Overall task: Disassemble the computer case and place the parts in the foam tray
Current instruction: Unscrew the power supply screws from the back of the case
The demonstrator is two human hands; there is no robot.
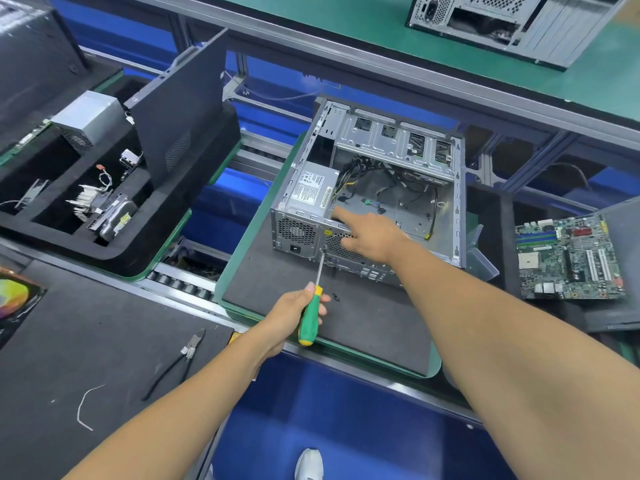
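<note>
An open grey computer case lies on its side on a dark mat, with the power supply still inside at its near left corner and loose cables on its floor. My left hand grips a green and yellow screwdriver; its tip sits on the case's rear panel beside the power supply. My right hand rests on the rear edge of the case, index finger stretched toward the power supply, other fingers curled over the edge. A black foam tray at left holds a power supply, a drive and small parts.
A black side panel stands in the foam tray. A motherboard lies at right on another foam tray. Side cutters and a white wire scrap lie on the near left mat. A small black screw lies near the screwdriver. Another case stands on the far bench.
</note>
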